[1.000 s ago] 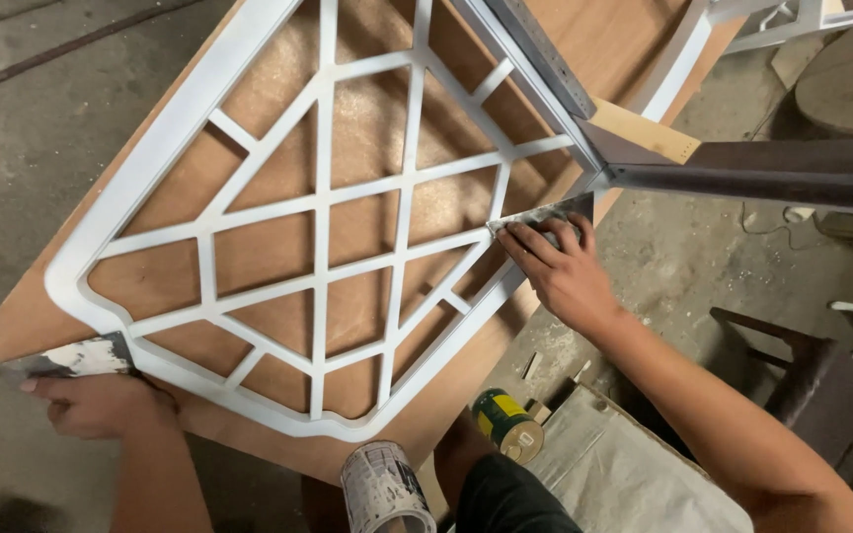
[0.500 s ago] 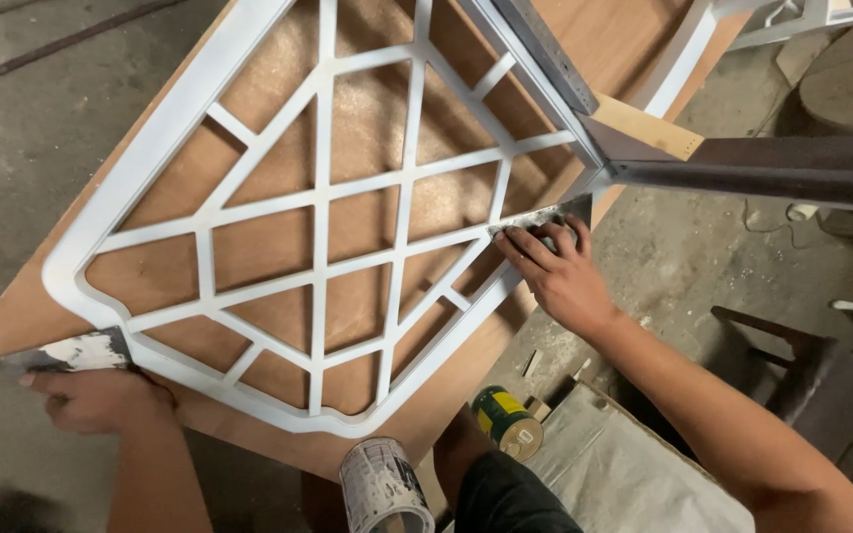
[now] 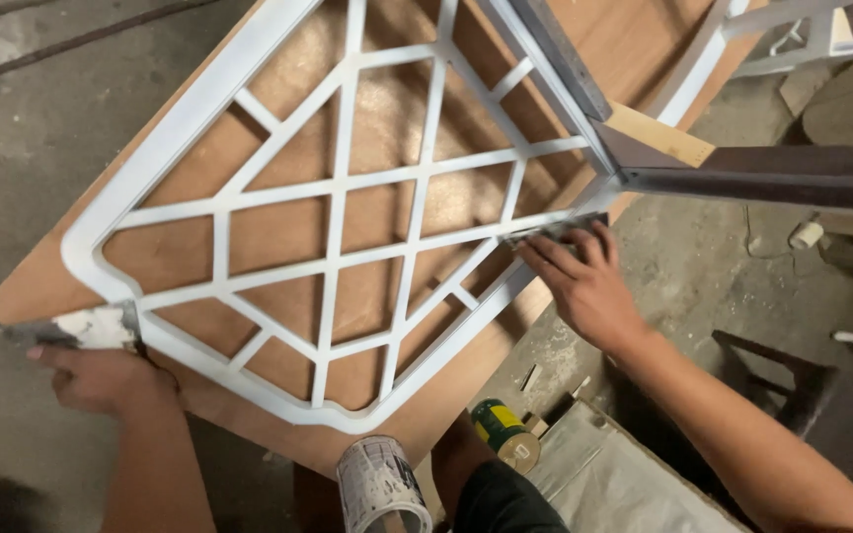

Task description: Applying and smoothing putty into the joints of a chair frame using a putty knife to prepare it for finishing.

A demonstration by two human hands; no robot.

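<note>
A white lattice frame (image 3: 348, 188) lies flat on a brown plywood board (image 3: 41, 281). My right hand (image 3: 584, 281) presses a small grey sanding piece (image 3: 557, 229) against the frame's right rail. My left hand (image 3: 101, 375) sits at the board's near left corner, holding a putty knife (image 3: 91, 326) smeared with white filler, its blade next to the frame's corner.
A paint-spattered can (image 3: 379, 486) stands at the board's near edge, with a green and yellow tape roll (image 3: 505, 436) on grey cloth (image 3: 614, 484) beside it. A dark metal beam (image 3: 772, 178) crosses the upper right. A dark stool (image 3: 802, 395) stands on the concrete floor at right.
My right hand and the sanding piece have shifted slightly along the rail. My left hand stays at the corner with the putty knife.
</note>
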